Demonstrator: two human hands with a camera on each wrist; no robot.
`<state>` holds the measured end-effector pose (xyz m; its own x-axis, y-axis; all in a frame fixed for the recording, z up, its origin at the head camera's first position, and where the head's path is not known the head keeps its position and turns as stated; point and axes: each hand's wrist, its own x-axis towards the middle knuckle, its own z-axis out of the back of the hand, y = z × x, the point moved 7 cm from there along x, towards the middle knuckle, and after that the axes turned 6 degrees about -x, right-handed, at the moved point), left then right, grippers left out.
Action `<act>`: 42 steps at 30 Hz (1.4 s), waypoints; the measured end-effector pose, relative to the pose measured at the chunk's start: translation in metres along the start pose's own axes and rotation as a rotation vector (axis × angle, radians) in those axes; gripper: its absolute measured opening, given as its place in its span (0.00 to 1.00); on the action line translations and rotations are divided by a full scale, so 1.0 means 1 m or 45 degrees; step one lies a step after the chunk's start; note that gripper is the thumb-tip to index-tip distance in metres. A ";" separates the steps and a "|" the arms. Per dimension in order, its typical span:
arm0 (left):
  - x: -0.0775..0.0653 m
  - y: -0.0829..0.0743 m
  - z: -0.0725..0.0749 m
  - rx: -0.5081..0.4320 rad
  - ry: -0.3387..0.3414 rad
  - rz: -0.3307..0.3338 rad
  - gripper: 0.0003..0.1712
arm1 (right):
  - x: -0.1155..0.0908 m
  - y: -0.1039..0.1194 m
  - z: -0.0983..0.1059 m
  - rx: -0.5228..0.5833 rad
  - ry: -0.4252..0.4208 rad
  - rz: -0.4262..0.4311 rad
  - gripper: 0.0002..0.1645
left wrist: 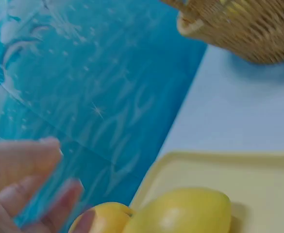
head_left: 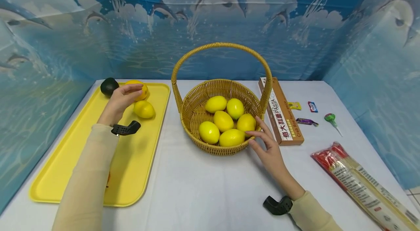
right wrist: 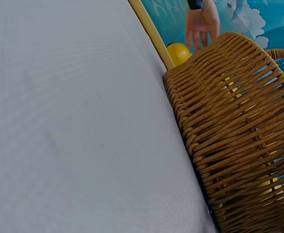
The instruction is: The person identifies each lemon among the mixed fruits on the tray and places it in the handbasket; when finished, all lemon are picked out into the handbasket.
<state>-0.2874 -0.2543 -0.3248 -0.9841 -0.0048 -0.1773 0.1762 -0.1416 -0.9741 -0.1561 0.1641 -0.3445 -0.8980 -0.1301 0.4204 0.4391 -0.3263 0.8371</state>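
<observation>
My left hand (head_left: 122,100) hovers over the far end of the yellow tray (head_left: 151,158), its fingers extended and nothing between them. Just beyond it lies an orange-yellow fruit (head_left: 142,92), partly hidden by the fingers. A lemon (head_left: 144,109) sits nearer on the tray, and a dark green, avocado-like fruit (head_left: 109,87) is at the far left corner. With my right hand (head_left: 270,152) I hold the near right rim of the wicker basket (head_left: 193,100), fingers over the edge and thumb outside. Several lemons (head_left: 224,121) lie inside the basket.
Right of the basket lies a pasta box (head_left: 282,114). Small wrapped candies (head_left: 306,122) and a green lollipop (head_left: 330,118) are scattered beyond it. A long red-and-clear packet (head_left: 361,187) rests at the right edge. The tall basket handle (head_left: 220,44) arches over the lemons.
</observation>
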 end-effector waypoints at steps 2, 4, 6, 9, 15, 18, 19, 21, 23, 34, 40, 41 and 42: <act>0.003 0.008 0.001 0.101 -0.006 0.059 0.31 | 0.000 0.000 0.000 0.001 -0.003 0.001 0.11; 0.005 0.013 -0.001 0.177 0.006 0.104 0.32 | 0.000 0.001 0.000 0.004 -0.006 0.004 0.11; 0.007 0.017 -0.004 0.221 0.029 0.123 0.32 | 0.000 0.002 0.000 0.004 -0.007 0.008 0.11; 0.007 0.023 -0.009 0.248 0.069 0.128 0.31 | 0.000 0.003 0.000 0.009 -0.002 0.012 0.11; 0.009 0.033 -0.013 0.336 0.062 0.148 0.31 | 0.000 0.002 0.000 0.017 0.003 0.009 0.11; 0.010 0.036 -0.014 0.395 0.049 0.197 0.34 | 0.000 0.001 0.000 0.011 0.001 0.002 0.11; 0.010 0.037 -0.015 0.419 0.054 0.221 0.36 | 0.000 0.000 0.000 0.009 0.002 0.001 0.11; 0.011 0.040 -0.016 0.440 0.060 0.272 0.38 | 0.000 0.000 0.000 0.004 0.004 -0.001 0.11; 0.010 0.042 -0.018 0.446 0.073 0.303 0.39 | 0.000 0.000 0.000 -0.001 0.005 -0.005 0.11; 0.004 0.038 -0.026 0.268 0.149 0.249 0.38 | 0.001 -0.001 0.001 0.009 0.009 -0.008 0.11; -0.012 0.011 -0.032 0.271 0.263 0.127 0.40 | 0.002 0.000 0.002 0.010 -0.001 0.003 0.11; -0.016 0.007 -0.033 0.283 0.288 0.105 0.40 | 0.002 0.000 0.002 0.012 0.000 0.003 0.11; -0.021 0.002 -0.036 0.291 0.320 0.081 0.39 | 0.002 0.000 0.002 0.014 0.002 0.003 0.11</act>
<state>-0.2659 -0.2193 -0.3283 -0.9305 0.2192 -0.2934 0.1999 -0.3672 -0.9084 -0.1574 0.1654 -0.3432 -0.8971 -0.1325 0.4216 0.4414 -0.3154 0.8401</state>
